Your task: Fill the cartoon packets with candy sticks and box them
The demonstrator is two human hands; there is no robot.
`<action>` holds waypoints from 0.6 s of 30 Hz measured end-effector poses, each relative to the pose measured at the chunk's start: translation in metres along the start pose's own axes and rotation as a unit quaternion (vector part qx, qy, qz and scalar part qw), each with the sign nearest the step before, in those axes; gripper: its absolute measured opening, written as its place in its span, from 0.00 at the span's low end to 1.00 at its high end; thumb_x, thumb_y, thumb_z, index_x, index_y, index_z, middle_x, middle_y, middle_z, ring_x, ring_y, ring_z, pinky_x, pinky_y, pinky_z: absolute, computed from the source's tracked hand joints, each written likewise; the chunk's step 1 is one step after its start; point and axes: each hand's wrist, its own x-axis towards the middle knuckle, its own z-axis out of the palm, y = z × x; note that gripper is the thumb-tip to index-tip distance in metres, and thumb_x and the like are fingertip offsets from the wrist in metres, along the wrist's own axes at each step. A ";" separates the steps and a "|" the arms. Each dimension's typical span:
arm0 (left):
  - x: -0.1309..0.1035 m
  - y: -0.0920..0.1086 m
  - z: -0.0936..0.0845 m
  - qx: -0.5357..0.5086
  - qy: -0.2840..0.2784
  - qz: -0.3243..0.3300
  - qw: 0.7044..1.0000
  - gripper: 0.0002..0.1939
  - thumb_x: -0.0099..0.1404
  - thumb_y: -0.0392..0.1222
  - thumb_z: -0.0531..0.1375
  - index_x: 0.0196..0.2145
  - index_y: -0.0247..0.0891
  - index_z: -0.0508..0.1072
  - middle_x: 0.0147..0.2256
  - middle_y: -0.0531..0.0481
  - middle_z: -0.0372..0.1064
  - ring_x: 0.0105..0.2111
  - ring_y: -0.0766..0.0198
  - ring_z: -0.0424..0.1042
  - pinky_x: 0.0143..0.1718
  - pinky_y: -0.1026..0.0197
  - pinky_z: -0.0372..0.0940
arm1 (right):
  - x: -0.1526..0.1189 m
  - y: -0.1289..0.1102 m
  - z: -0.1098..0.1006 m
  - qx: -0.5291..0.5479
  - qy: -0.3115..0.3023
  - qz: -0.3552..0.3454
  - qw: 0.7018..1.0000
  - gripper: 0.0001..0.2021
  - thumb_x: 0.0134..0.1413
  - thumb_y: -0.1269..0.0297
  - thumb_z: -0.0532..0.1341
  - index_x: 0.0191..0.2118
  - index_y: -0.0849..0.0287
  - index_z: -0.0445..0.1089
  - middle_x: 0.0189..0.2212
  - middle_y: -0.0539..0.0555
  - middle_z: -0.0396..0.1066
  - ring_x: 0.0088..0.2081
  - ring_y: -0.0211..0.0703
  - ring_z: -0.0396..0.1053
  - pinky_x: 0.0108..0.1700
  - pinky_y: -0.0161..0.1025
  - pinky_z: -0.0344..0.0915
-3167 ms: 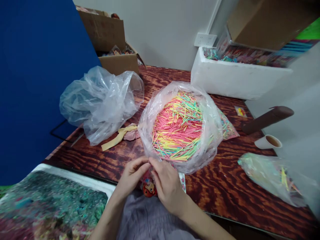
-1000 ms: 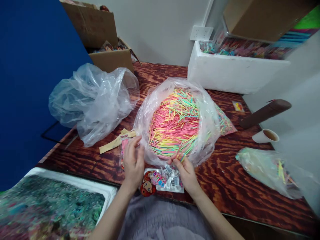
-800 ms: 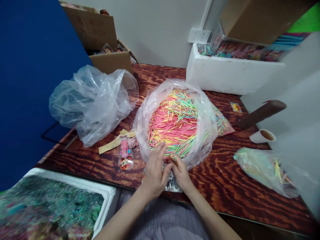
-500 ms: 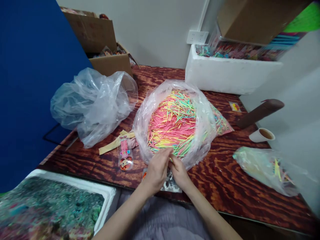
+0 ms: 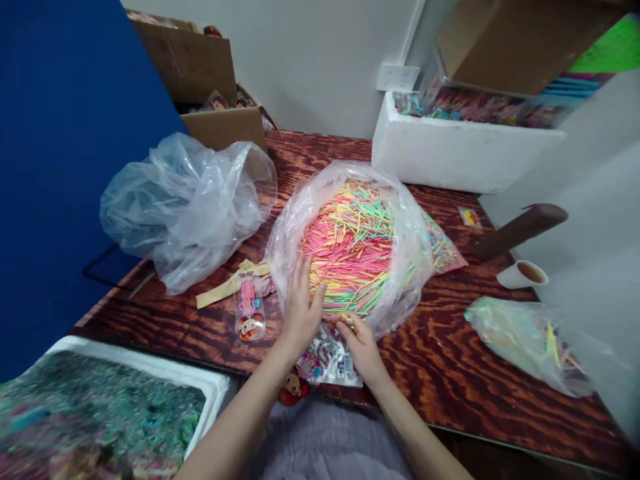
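Note:
A large clear plastic bag (image 5: 413, 233) lies open on the table, full of thin pink, yellow, green and blue sticks (image 5: 350, 247). My left hand (image 5: 301, 310) is at the bag's near left edge, fingers spread, with nothing visible in it. At the near edge of the bag, my right hand (image 5: 357, 340) is closed around a small bundle of sticks (image 5: 347, 321). Beneath and between my hands lies a silvery printed packet (image 5: 333, 360). A packet with a red-haired cartoon head (image 5: 293, 387) hangs at the table's front edge. A similar packet (image 5: 250, 307) rests farther left.
Crumpled clear plastic (image 5: 195, 207) and a cardboard box (image 5: 225, 127) are at the left back. A white foam box (image 5: 465, 150) stands at the right back. To the right are a paper cup (image 5: 510, 275), brown cylinder (image 5: 520, 232) and small bag (image 5: 530, 340).
My hands have come apart. The left one has moved up and left over the bag's edge and opened. The silvery packet and cartoon head show more now; the stick bundle is visible in my right hand.

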 end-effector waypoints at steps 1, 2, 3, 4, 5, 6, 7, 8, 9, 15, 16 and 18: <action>-0.014 -0.001 -0.008 0.035 -0.015 0.015 0.999 0.20 0.69 0.41 0.53 0.58 0.44 0.63 0.58 0.44 0.63 0.62 0.54 0.58 0.62 0.46 0.53 | -0.003 0.002 0.000 -0.015 -0.006 -0.003 1.000 0.08 0.59 0.60 0.59 0.34 0.56 0.71 0.29 0.50 0.70 0.34 0.42 0.68 0.38 0.36 0.64; -0.030 -0.001 -0.015 0.063 -0.036 0.026 0.997 0.17 0.70 0.40 0.52 0.55 0.44 0.67 0.54 0.44 0.67 0.57 0.55 0.63 0.58 0.47 0.59 | -0.004 0.004 0.001 -0.025 -0.011 -0.008 1.000 0.08 0.60 0.59 0.58 0.33 0.56 0.71 0.29 0.50 0.70 0.34 0.43 0.69 0.39 0.37 0.64; -0.046 -0.003 -0.021 0.089 -0.051 0.031 0.994 0.14 0.70 0.40 0.51 0.50 0.45 0.70 0.49 0.44 0.70 0.53 0.54 0.67 0.53 0.49 0.63 | -0.005 0.006 0.000 -0.034 -0.017 -0.014 0.999 0.08 0.60 0.59 0.58 0.33 0.56 0.71 0.30 0.51 0.70 0.35 0.43 0.69 0.40 0.37 0.64; -0.061 -0.005 -0.026 0.113 -0.076 0.033 0.990 0.12 0.70 0.39 0.51 0.46 0.44 0.72 0.45 0.44 0.71 0.49 0.54 0.69 0.49 0.49 0.65 | -0.006 0.007 0.000 -0.041 -0.022 -0.019 0.999 0.09 0.61 0.60 0.57 0.34 0.57 0.71 0.30 0.51 0.70 0.35 0.43 0.69 0.40 0.37 0.63; -0.075 -0.007 -0.029 0.139 -0.099 0.036 0.985 0.11 0.69 0.39 0.51 0.44 0.44 0.72 0.44 0.44 0.71 0.46 0.54 0.70 0.47 0.49 0.65 | -0.006 0.009 0.000 -0.047 -0.025 -0.023 0.998 0.09 0.61 0.60 0.57 0.34 0.57 0.71 0.31 0.51 0.70 0.36 0.43 0.69 0.41 0.37 0.63; -0.087 -0.010 -0.030 0.164 -0.117 0.042 0.979 0.11 0.69 0.39 0.52 0.44 0.43 0.72 0.44 0.43 0.71 0.45 0.53 0.69 0.46 0.49 0.65 | -0.005 0.010 -0.001 -0.051 -0.027 -0.026 0.998 0.09 0.62 0.60 0.57 0.35 0.57 0.71 0.31 0.51 0.70 0.36 0.43 0.69 0.41 0.37 0.63; -0.096 -0.013 -0.029 0.189 -0.126 0.047 0.973 0.11 0.68 0.39 0.54 0.47 0.42 0.71 0.45 0.42 0.71 0.46 0.51 0.69 0.47 0.47 0.64 | -0.005 0.010 -0.001 -0.052 -0.029 -0.028 0.998 0.08 0.62 0.61 0.57 0.35 0.56 0.71 0.31 0.51 0.70 0.36 0.43 0.69 0.41 0.37 0.63; -0.102 -0.017 -0.027 0.211 -0.130 0.051 0.967 0.13 0.67 0.40 0.55 0.50 0.41 0.70 0.47 0.41 0.70 0.47 0.50 0.68 0.48 0.46 0.63 | -0.005 0.010 -0.002 -0.052 -0.031 -0.030 0.998 0.08 0.63 0.61 0.56 0.35 0.56 0.71 0.31 0.51 0.70 0.36 0.43 0.69 0.41 0.37 0.63; -0.106 -0.020 -0.025 0.228 -0.131 0.056 0.963 0.16 0.66 0.41 0.57 0.52 0.41 0.68 0.48 0.40 0.69 0.48 0.49 0.67 0.49 0.44 0.62 | -0.006 0.010 -0.002 -0.052 -0.033 -0.033 0.998 0.08 0.63 0.61 0.56 0.36 0.56 0.71 0.31 0.51 0.70 0.37 0.43 0.69 0.41 0.36 0.63; -0.099 -0.026 -0.012 0.234 -0.127 0.055 0.962 0.16 0.66 0.41 0.57 0.51 0.42 0.68 0.40 0.44 0.70 0.42 0.51 0.68 0.46 0.46 0.63 | -0.008 0.002 -0.002 -0.061 -0.038 -0.059 0.996 0.10 0.63 0.59 0.56 0.36 0.56 0.72 0.31 0.52 0.71 0.37 0.44 0.70 0.42 0.38 0.64; -0.098 -0.027 -0.012 0.227 -0.121 0.051 0.965 0.14 0.66 0.40 0.56 0.49 0.42 0.69 0.38 0.45 0.70 0.40 0.52 0.68 0.44 0.47 0.63 | -0.008 -0.001 -0.003 -0.065 -0.038 -0.064 0.995 0.10 0.64 0.59 0.55 0.36 0.56 0.72 0.31 0.52 0.71 0.37 0.44 0.69 0.42 0.38 0.65; -0.096 -0.028 -0.013 0.216 -0.111 0.045 0.969 0.10 0.67 0.38 0.54 0.45 0.42 0.70 0.35 0.46 0.69 0.38 0.53 0.68 0.40 0.50 0.63 | -0.009 -0.006 -0.005 -0.074 -0.035 -0.076 0.994 0.11 0.64 0.60 0.55 0.35 0.55 0.72 0.31 0.52 0.71 0.37 0.44 0.69 0.43 0.39 0.64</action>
